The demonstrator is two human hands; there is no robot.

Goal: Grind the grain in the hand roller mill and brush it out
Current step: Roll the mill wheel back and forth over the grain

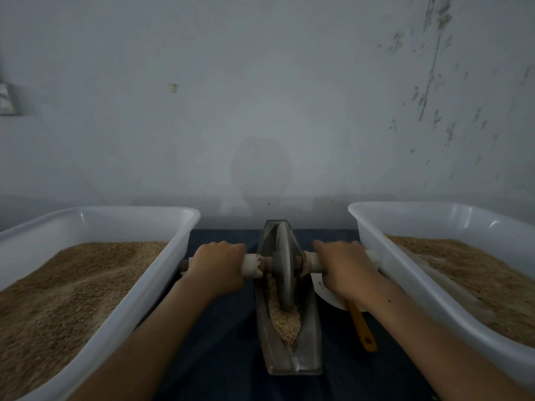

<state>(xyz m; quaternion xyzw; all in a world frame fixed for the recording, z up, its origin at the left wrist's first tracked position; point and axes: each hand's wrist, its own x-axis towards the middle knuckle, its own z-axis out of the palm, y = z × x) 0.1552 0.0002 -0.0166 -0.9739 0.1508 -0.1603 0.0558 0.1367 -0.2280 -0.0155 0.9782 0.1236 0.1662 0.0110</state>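
Two hands gripping axle handles, left hand (218,266), right hand (346,269), mill wheel (283,264) between

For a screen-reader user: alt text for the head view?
Left hand and right hand grip the axle handles of a roller wheel standing in a boat-shaped trough of grain, between two white tubs of grain.

Both tubs (95,311) cut off by frame edges, brush (362,328) head hidden behind right forearm, fingers (220,247) curled out of sight

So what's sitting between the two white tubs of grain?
In the head view, between the left tub and right tub lies the boat-shaped mill trough with its grinding wheel, on dark cloth.
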